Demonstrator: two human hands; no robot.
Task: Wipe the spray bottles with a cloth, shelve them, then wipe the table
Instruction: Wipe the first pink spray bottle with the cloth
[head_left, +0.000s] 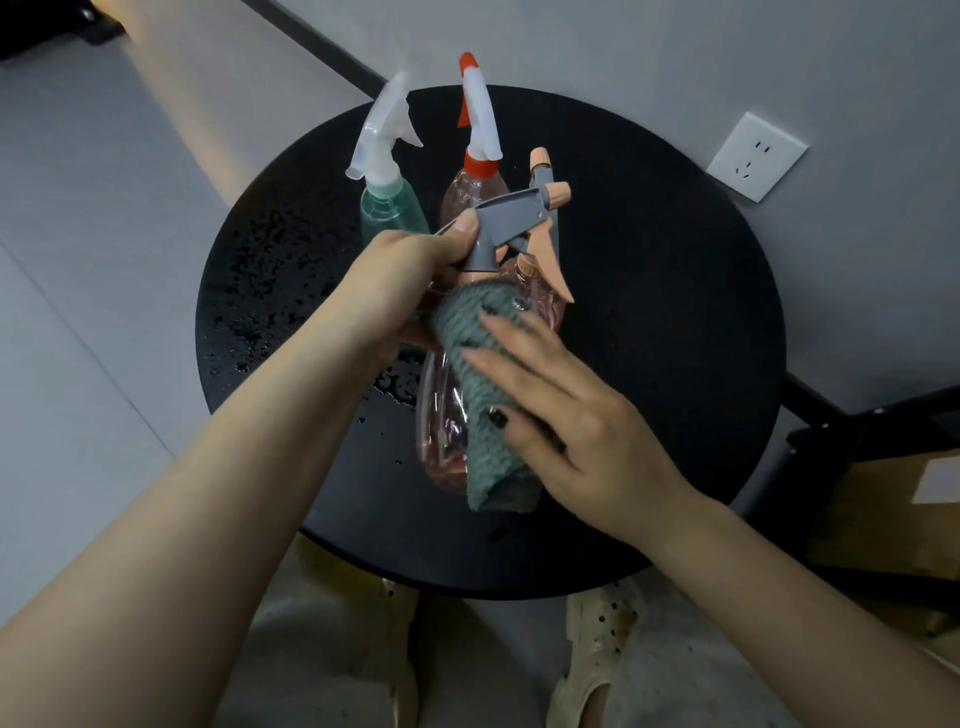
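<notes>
My left hand (410, 275) grips the neck of a clear pink spray bottle (441, 415) with a grey and peach trigger head (519, 218), held tilted above the round black table (675, 312). My right hand (561, 415) presses a grey-green cloth (483, 374) flat against the bottle's side. Behind it stand a green bottle (387, 208) with a clear white head, a pink bottle (467, 192) with a white and red head, and another pink bottle (545, 306) with a grey and peach head, partly hidden.
Water droplets (270, 291) speckle the table's left half. A wall socket (756, 156) sits on the wall at the right. A dark frame with a wooden board (883, 493) stands at the lower right. My feet in pale shoes are below the table.
</notes>
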